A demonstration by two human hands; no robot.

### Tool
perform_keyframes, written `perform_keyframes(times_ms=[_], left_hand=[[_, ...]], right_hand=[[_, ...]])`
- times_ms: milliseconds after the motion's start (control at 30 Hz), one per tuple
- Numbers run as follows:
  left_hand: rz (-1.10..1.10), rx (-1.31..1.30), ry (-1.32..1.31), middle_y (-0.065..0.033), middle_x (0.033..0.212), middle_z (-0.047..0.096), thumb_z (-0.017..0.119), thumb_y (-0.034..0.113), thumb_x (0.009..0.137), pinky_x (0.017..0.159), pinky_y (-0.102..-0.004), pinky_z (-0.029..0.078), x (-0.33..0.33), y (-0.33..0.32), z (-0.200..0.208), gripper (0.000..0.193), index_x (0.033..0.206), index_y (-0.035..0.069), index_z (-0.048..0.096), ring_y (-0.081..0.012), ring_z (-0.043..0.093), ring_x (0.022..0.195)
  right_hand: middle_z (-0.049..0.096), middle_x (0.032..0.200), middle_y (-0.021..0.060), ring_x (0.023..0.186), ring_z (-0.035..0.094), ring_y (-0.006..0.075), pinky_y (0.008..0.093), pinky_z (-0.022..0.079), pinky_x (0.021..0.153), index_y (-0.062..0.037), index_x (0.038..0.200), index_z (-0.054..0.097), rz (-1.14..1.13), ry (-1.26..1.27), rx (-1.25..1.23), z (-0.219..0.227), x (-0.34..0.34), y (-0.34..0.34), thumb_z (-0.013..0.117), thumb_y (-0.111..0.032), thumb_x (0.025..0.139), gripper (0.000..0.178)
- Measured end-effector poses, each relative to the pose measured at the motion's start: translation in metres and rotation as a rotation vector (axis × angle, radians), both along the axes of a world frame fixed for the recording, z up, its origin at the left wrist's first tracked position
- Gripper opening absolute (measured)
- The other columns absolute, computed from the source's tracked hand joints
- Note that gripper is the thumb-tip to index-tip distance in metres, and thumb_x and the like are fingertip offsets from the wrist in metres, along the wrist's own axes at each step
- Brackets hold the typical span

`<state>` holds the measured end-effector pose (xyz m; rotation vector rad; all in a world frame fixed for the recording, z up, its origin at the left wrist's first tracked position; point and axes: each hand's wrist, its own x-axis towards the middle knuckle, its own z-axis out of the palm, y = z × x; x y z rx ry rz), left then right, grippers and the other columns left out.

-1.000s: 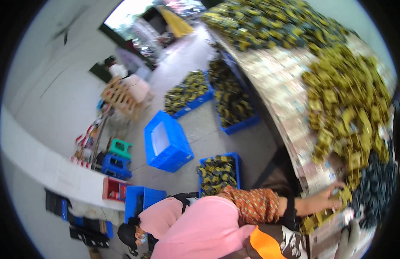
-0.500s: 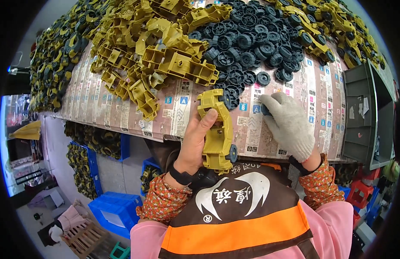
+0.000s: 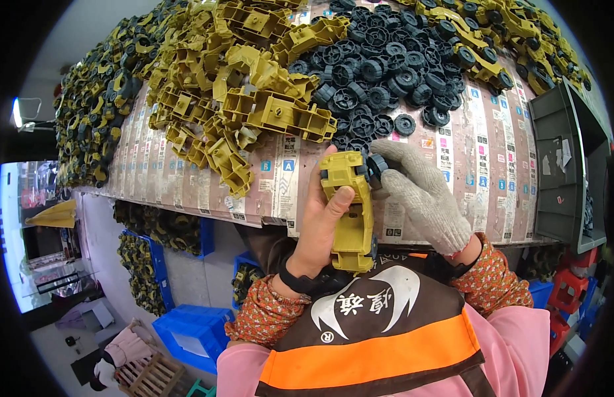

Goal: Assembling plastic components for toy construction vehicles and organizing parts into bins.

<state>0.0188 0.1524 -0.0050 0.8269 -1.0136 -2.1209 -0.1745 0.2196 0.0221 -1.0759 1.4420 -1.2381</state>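
A yellow plastic toy car body (image 3: pixel 352 221) is gripped by my bare left hand (image 3: pixel 325 215), the thumb lying across it. It stands lengthwise at the table's near edge, and a dark wheel shows on its lower right side. My right hand (image 3: pixel 423 198), in a pale knitted glove, pinches a dark toy wheel (image 3: pixel 376 165) against the body's upper right side. Whether that wheel sits on an axle is hidden. Just beyond both hands spreads a heap of loose dark wheels (image 3: pixel 386 63). Left of it lies a pile of wheelless yellow car bodies (image 3: pixel 247 73).
Yellow cars with wheels heap up at the far left (image 3: pixel 98 112) and far right (image 3: pixel 512 30). A grey crate (image 3: pixel 552 165) stands on its side at the right edge. Below the table on the left are blue bins (image 3: pixel 194 334); red stools (image 3: pixel 566 291) stand at right.
My right hand has moved left with the wheel and brought it to the car body. My left hand has shifted slightly right and turned the body more upright.
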Motion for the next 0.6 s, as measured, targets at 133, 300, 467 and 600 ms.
perform_keyframes(times_ms=[133, 300, 467, 600], left_hand=[[0.021, -0.03, 0.01, -0.0063, 0.139, 0.056, 0.071, 0.032, 0.104, 0.098, -0.0308, 0.054, 0.0, 0.0, 0.001, 0.079, 0.165, 0.01, 0.027, -0.0154, 0.061, 0.117], [0.103, 0.04, -0.017, -0.0038, 0.123, 0.062, 0.063, 0.041, 0.108, 0.089, -0.0298, 0.058, 0.007, -0.007, 0.003, 0.069, 0.161, 0.009, 0.033, -0.0124, 0.065, 0.1], [0.222, 0.006, 0.037, -0.0039, 0.11, 0.064, 0.056, 0.044, 0.11, 0.082, -0.0295, 0.06, 0.001, -0.019, 0.004, 0.044, 0.137, 0.009, 0.054, -0.013, 0.067, 0.096], [0.195, 0.072, 0.218, -0.0054, 0.14, 0.053, 0.063, 0.023, 0.109, 0.103, -0.037, 0.054, 0.0, -0.024, 0.007, 0.061, 0.16, 0.015, 0.03, -0.0177, 0.059, 0.121]], right_hand=[[0.064, 0.129, 0.0089, 0.117, 0.062, 0.0165, 0.0318, 0.051, 0.103, -0.0018, 0.145, 0.057, -0.059, -0.255, 0.103, -0.002, 0.001, -0.001, 0.059, -0.015, 0.104, 0.043], [0.064, 0.128, 0.0075, 0.114, 0.062, 0.0158, 0.0311, 0.051, 0.101, -0.0021, 0.145, 0.057, 0.001, -0.228, 0.12, 0.012, -0.002, 0.008, 0.059, -0.012, 0.103, 0.043], [0.065, 0.126, 0.0078, 0.111, 0.063, 0.0157, 0.0328, 0.053, 0.098, -0.0018, 0.144, 0.058, 0.074, -0.095, 0.152, 0.009, -0.001, 0.017, 0.061, -0.01, 0.1, 0.044], [0.066, 0.124, 0.0082, 0.109, 0.064, 0.0166, 0.0331, 0.053, 0.098, -0.0013, 0.142, 0.058, -0.02, -0.237, 0.172, 0.008, -0.003, 0.018, 0.061, -0.011, 0.1, 0.044]])
